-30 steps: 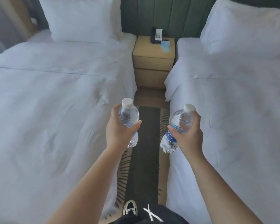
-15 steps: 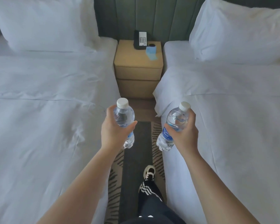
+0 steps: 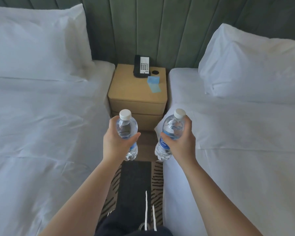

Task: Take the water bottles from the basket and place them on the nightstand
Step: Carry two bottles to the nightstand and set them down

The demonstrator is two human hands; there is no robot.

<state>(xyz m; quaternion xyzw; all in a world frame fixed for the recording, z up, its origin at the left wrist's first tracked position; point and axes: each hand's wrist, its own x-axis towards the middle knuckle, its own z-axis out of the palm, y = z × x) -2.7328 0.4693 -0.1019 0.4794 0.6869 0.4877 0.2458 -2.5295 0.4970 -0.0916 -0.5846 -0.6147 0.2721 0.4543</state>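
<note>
Nearest the camera were dark trousers with thin white stripes, above a strip of carpet with a plain dark centre and tan borders barred with short black dashes. Two bare forearms reached forward over it.

The left hand was wrapped around the middle of a clear plastic water bottle, thumb curled across the front; the bottle stood nearly upright, ribbed and crinkled at its base, with a ridged white screw cap. The right hand gripped a second water bottle the same way, fingers closed round its upper body; this one leaned slightly, its base toward the aisle, and showed a blue label with white lettering. Both bottles were held in the air in the aisle, near the front of the nightstand but short of it.

On either side lay beds in smooth, lightly creased white sheets, the left bed and the right bed each topped with a plump white pillow.

Between them stood the nightstand, a boxy tan unit with rounded edges and two drawer fronts. At the back of its top sat a black telephone with a white keypad panel, a small round black disc just beside it, and a pale blue folded card in front.

Behind everything rose a green headboard padded in vertical channels.
</note>
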